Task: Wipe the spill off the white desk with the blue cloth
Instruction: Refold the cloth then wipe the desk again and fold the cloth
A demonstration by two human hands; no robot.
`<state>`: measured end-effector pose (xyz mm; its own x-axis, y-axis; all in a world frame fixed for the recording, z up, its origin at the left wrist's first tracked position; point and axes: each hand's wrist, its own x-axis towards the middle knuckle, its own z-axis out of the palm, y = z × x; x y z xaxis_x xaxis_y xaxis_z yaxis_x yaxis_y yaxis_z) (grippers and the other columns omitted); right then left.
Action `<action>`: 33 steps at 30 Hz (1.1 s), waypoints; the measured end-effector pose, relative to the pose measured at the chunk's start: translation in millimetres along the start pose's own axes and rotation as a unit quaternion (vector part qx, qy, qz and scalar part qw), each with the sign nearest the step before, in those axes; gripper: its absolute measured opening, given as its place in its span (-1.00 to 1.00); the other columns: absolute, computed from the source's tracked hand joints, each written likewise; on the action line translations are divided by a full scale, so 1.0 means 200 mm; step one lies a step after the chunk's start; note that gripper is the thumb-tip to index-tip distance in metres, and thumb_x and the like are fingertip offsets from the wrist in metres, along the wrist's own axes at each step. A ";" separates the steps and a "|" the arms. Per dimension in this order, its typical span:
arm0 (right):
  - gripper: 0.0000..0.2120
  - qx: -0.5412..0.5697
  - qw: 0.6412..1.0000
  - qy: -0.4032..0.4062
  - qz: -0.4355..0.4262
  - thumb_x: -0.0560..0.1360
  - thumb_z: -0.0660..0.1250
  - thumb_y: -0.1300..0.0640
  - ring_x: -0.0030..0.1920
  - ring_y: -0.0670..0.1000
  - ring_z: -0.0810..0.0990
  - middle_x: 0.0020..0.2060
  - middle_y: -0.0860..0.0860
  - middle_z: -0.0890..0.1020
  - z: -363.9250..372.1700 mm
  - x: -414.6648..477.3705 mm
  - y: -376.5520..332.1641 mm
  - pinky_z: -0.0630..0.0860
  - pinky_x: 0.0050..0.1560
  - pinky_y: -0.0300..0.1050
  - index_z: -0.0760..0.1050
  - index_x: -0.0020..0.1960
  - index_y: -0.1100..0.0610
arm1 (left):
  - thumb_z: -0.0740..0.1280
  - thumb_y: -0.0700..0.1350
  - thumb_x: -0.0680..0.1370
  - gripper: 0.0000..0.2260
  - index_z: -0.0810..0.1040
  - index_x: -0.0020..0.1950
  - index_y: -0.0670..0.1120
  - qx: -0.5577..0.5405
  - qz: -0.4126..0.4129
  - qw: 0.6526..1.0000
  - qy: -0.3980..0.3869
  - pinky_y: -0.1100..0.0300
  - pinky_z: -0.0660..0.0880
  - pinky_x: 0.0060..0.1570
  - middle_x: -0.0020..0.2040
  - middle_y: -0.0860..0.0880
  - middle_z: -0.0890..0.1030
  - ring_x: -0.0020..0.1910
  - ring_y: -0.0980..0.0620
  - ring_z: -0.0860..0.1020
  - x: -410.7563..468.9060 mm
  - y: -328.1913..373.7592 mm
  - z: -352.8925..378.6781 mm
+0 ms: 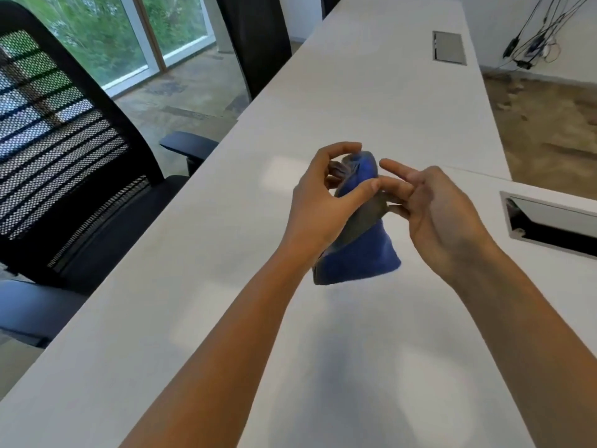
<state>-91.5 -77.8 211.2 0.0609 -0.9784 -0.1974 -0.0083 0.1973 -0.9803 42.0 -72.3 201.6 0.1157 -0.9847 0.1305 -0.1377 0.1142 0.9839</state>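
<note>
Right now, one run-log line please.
blue cloth: bunched, off white desk | left hand: holding cloth | right hand: fingers at cloth | spill: not visible
</note>
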 end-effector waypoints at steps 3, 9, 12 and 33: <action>-0.61 -0.051 0.995 -0.048 -0.072 0.55 0.21 0.00 0.24 -0.12 0.46 0.24 -0.20 0.50 -0.01 -0.04 0.11 0.39 0.28 -0.14 0.26 0.36 -0.10 | 0.41 -0.10 0.46 -0.65 0.46 0.22 0.04 -0.007 0.009 1.000 0.020 0.16 0.55 0.07 0.07 0.08 0.54 0.06 0.07 0.54 -0.01 -0.02 -0.01; -0.47 -0.111 0.988 -0.007 -0.107 0.47 0.37 0.13 0.18 -0.16 0.51 0.26 -0.12 0.49 0.13 -0.04 0.34 0.53 0.15 -0.27 0.27 0.39 -0.03 | 0.41 -0.14 0.45 -0.73 0.49 0.12 -0.02 -0.026 0.014 0.999 0.020 0.30 0.52 0.03 0.06 0.06 0.57 0.02 0.14 0.54 -0.05 -0.05 0.06; -0.70 -0.012 0.996 0.006 -0.094 0.56 0.21 0.21 0.18 -0.03 0.57 0.17 0.02 0.60 0.12 0.01 0.36 0.50 0.21 -0.08 0.43 0.27 0.02 | 0.40 -0.11 0.46 -0.72 0.47 0.15 -0.01 -0.043 0.009 0.999 -0.032 0.28 0.51 0.09 -0.01 0.10 0.58 0.03 0.18 0.56 -0.05 -0.05 0.05; -0.62 -0.572 0.527 -0.418 -0.469 0.59 -0.03 -0.16 0.46 -0.16 0.21 0.45 -0.31 0.24 0.60 -0.28 1.03 0.03 0.48 0.10 0.16 0.39 -0.37 | 0.05 -0.02 0.62 -0.70 0.55 0.14 -0.03 0.211 -0.108 0.907 0.347 0.29 0.32 0.10 0.12 0.06 0.56 0.15 0.11 0.47 -0.36 -0.75 -1.11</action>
<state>23.2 24.5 19.9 0.9885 -0.1498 -0.0217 -0.1512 -0.9835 -0.0994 273.5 9.9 71.6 0.7565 -0.6408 0.1307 -0.3860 -0.2761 0.8802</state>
